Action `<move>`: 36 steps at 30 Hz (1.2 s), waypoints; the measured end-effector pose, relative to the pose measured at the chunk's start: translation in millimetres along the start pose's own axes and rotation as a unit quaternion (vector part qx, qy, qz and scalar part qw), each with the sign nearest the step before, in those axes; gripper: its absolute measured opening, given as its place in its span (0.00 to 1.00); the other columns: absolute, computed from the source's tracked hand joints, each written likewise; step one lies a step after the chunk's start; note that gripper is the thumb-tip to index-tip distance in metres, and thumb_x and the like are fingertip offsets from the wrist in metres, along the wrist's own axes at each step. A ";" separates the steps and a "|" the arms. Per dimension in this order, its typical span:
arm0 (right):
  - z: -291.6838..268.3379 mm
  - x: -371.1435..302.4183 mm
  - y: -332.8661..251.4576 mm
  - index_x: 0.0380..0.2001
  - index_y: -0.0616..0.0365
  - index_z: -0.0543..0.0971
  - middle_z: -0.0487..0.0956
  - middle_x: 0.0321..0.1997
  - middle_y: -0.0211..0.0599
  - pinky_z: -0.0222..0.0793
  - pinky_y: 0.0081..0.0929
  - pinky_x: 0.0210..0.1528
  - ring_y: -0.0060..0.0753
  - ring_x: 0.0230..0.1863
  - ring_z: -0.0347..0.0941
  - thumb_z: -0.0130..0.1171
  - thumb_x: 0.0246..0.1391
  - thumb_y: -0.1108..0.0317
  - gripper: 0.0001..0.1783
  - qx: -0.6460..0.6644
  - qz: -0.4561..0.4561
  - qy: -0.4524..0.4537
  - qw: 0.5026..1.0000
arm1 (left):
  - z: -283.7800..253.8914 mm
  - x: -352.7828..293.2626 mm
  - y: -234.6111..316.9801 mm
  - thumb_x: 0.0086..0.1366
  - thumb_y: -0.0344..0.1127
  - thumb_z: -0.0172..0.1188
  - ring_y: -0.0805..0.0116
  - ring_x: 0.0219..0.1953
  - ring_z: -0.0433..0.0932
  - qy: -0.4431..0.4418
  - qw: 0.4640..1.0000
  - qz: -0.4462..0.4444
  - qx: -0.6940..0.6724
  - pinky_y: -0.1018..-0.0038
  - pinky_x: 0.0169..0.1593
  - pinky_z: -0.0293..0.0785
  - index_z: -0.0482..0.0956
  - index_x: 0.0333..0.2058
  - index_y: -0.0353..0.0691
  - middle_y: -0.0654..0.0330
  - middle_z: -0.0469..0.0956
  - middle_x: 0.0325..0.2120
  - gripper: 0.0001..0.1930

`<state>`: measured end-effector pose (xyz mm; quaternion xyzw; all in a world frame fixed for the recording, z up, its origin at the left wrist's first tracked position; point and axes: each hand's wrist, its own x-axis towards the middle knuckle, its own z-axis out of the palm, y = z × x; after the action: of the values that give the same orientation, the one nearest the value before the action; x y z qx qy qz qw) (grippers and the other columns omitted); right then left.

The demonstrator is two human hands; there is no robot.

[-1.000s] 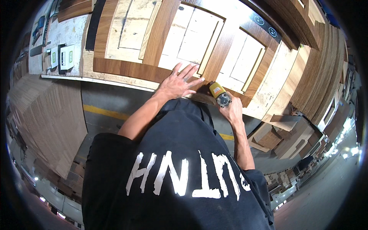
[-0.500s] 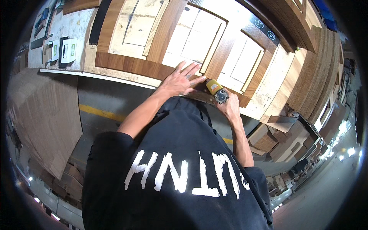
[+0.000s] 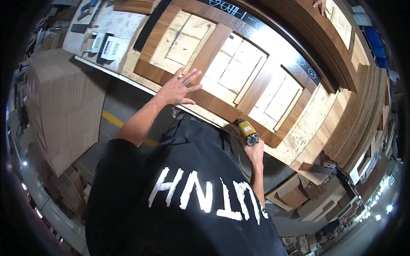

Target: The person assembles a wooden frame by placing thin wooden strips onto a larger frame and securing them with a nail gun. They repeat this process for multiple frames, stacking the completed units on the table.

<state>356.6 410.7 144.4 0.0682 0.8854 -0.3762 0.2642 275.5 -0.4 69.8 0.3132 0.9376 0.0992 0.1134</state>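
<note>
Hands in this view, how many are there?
3: the left hand at the wooden frame, the right hand gripping the yellow power tool, and another person's hand, partly cut off, top right. Others may be hidden.

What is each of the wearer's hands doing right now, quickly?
Left hand: open and spread, over the wooden frame.
Right hand: closed, holding the yellow tool.

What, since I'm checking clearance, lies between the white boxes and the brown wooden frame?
In the head view: a black strip alongside the wooden frame, then a stretch of tan worktop towards the white boxes.
</note>
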 end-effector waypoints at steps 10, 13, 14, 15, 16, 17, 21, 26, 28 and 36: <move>6.4 31.6 -65.3 0.41 0.65 0.81 0.84 0.35 0.58 0.76 0.42 0.44 0.62 0.42 0.81 0.68 0.48 0.71 0.16 -0.007 -0.027 -0.007 1.000 | -5.0 -4.4 -13.9 0.64 0.73 0.52 0.58 0.79 0.39 -0.025 1.000 0.015 0.011 0.50 0.78 0.37 0.54 0.73 0.71 0.58 0.42 0.78 0.42; 28.8 51.8 -99.9 0.41 0.65 0.81 0.84 0.36 0.59 0.76 0.43 0.45 0.62 0.43 0.81 0.67 0.47 0.69 0.17 -0.021 -0.012 0.000 1.000 | -5.7 -5.0 -18.7 0.66 0.72 0.51 0.59 0.79 0.40 -0.014 0.999 0.031 -0.017 0.50 0.78 0.36 0.53 0.74 0.65 0.59 0.44 0.77 0.43; 37.4 59.0 -113.3 0.42 0.65 0.82 0.84 0.36 0.59 0.76 0.44 0.45 0.62 0.43 0.81 0.67 0.47 0.69 0.17 -0.028 -0.008 0.003 1.000 | -2.5 -8.9 -22.0 0.66 0.71 0.51 0.60 0.79 0.41 -0.012 0.999 0.032 -0.028 0.50 0.78 0.36 0.53 0.75 0.63 0.59 0.45 0.77 0.43; 45.3 66.4 -124.5 0.44 0.64 0.82 0.84 0.36 0.60 0.76 0.46 0.46 0.62 0.43 0.81 0.68 0.47 0.67 0.20 -0.034 0.019 -0.008 0.999 | 0.8 -12.8 -26.7 0.66 0.70 0.51 0.60 0.79 0.41 -0.012 0.998 0.035 -0.041 0.50 0.78 0.35 0.52 0.75 0.61 0.59 0.45 0.77 0.44; 53.4 74.0 -139.2 0.44 0.64 0.82 0.84 0.37 0.60 0.77 0.46 0.46 0.62 0.44 0.81 0.68 0.47 0.66 0.20 -0.053 0.044 -0.012 0.998 | 3.4 -18.8 -33.1 0.66 0.69 0.53 0.61 0.79 0.42 -0.007 0.999 0.039 -0.032 0.50 0.78 0.35 0.52 0.75 0.59 0.60 0.46 0.77 0.44; 61.5 80.7 -154.4 0.45 0.64 0.82 0.84 0.37 0.60 0.77 0.46 0.46 0.62 0.44 0.81 0.68 0.47 0.65 0.21 -0.071 0.070 -0.014 0.995 | 6.1 -24.7 -39.3 0.65 0.67 0.55 0.61 0.79 0.42 -0.002 0.999 0.044 -0.024 0.50 0.78 0.35 0.52 0.75 0.57 0.60 0.47 0.77 0.45; 87.9 100.4 -193.9 0.46 0.64 0.83 0.84 0.38 0.61 0.77 0.46 0.48 0.62 0.45 0.82 0.67 0.47 0.63 0.23 -0.085 0.092 -0.028 0.992 | 0.7 -30.1 -54.9 0.61 0.59 0.63 0.62 0.78 0.45 0.006 0.998 0.067 -0.013 0.50 0.78 0.36 0.52 0.75 0.53 0.61 0.48 0.77 0.48; 98.5 99.5 -212.1 0.39 0.70 0.82 0.84 0.31 0.58 0.76 0.40 0.41 0.51 0.37 0.84 0.66 0.50 0.60 0.21 -0.056 0.099 0.007 0.994 | 3.1 -32.4 -61.0 0.61 0.57 0.64 0.60 0.78 0.46 0.030 0.995 0.085 -0.035 0.50 0.77 0.39 0.57 0.73 0.49 0.60 0.51 0.76 0.45; 96.7 92.4 -205.7 0.42 0.69 0.82 0.85 0.33 0.54 0.77 0.37 0.41 0.45 0.38 0.85 0.68 0.51 0.62 0.21 -0.033 0.103 0.011 0.994 | 5.8 -32.0 -62.9 0.62 0.57 0.64 0.59 0.78 0.46 0.054 0.992 0.087 -0.072 0.49 0.77 0.39 0.59 0.73 0.49 0.59 0.51 0.76 0.44; 106.6 76.6 -192.3 0.44 0.65 0.83 0.84 0.35 0.57 0.76 0.42 0.44 0.58 0.39 0.82 0.70 0.47 0.66 0.21 -0.081 0.039 -0.036 0.995 | 3.8 -32.7 -67.2 0.61 0.54 0.66 0.58 0.78 0.47 0.055 0.990 0.089 -0.089 0.48 0.77 0.40 0.62 0.71 0.47 0.57 0.53 0.75 0.43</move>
<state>274.4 193.8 164.2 0.0678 0.8997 -0.2944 0.3151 264.0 -72.6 53.8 0.3781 0.8983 0.2092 0.0794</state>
